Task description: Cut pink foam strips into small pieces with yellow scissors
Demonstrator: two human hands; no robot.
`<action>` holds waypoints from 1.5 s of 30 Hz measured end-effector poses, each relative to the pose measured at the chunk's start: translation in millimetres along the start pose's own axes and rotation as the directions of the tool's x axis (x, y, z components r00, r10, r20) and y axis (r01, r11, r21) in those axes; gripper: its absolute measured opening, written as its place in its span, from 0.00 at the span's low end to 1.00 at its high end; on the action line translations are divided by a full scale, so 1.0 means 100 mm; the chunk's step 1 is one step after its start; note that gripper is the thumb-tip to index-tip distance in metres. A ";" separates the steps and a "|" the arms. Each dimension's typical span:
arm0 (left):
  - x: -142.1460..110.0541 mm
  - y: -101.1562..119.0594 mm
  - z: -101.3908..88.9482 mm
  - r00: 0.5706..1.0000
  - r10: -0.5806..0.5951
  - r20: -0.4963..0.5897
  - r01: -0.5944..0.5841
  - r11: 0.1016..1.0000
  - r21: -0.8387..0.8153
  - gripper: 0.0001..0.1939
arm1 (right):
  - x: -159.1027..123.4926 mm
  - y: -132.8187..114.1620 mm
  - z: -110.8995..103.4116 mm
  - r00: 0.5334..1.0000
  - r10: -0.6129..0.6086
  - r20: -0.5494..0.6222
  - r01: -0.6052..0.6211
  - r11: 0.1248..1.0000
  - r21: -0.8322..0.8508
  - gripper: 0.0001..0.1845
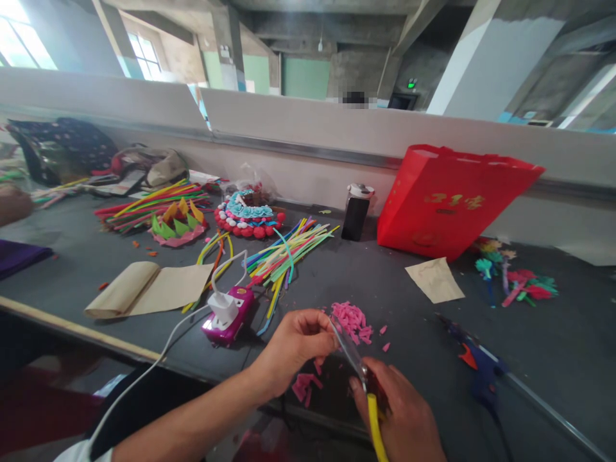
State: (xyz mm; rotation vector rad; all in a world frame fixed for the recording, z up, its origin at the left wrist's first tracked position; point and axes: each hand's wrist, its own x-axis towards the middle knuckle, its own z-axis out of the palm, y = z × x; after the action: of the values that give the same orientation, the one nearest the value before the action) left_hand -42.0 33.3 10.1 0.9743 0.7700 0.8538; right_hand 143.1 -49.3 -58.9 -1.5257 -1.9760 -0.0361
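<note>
My right hand [407, 410] grips yellow-handled scissors [352, 351], whose blades point up and left. At the blade tips is my left hand [291, 350], with thumb and fingertips pinched together; whatever it holds is hidden or too small to make out. Just beyond the scissors lies a pile of small cut pink pieces [353, 322] on the dark table. More pink scraps [306, 386] lie below my left hand, near the table's front edge.
Left of my hands a white charger [223, 310] sits in a magenta power block [231, 324]. Behind lie coloured pipe cleaners [293, 247], a bottle [355, 212] and a red bag [443, 205]. A glue gun [481, 366] rests at the right. Another person's hand [14, 204] shows far left.
</note>
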 end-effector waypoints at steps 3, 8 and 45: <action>0.00 0.00 0.00 1.000 0.004 -0.009 -0.004 1.000 0.010 0.09 | 0.02 -0.02 -0.03 1.000 0.009 0.004 -0.009 0.999 -0.042 0.12; -0.01 0.01 0.01 1.000 -0.011 -0.018 0.011 1.000 0.004 0.07 | 0.05 -0.05 -0.08 1.000 0.008 0.010 -0.007 0.998 -0.068 0.14; -0.01 -0.08 -0.02 0.999 -0.021 0.047 0.027 0.992 -0.126 0.08 | -0.02 -0.04 0.01 1.000 0.016 0.003 -0.016 1.000 -0.004 0.13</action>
State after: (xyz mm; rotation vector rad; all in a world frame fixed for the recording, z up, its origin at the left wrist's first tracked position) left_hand -42.3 30.6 2.4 0.8675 0.6796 0.8464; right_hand 139.5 -51.4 -59.6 -1.5445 -1.9673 -0.0315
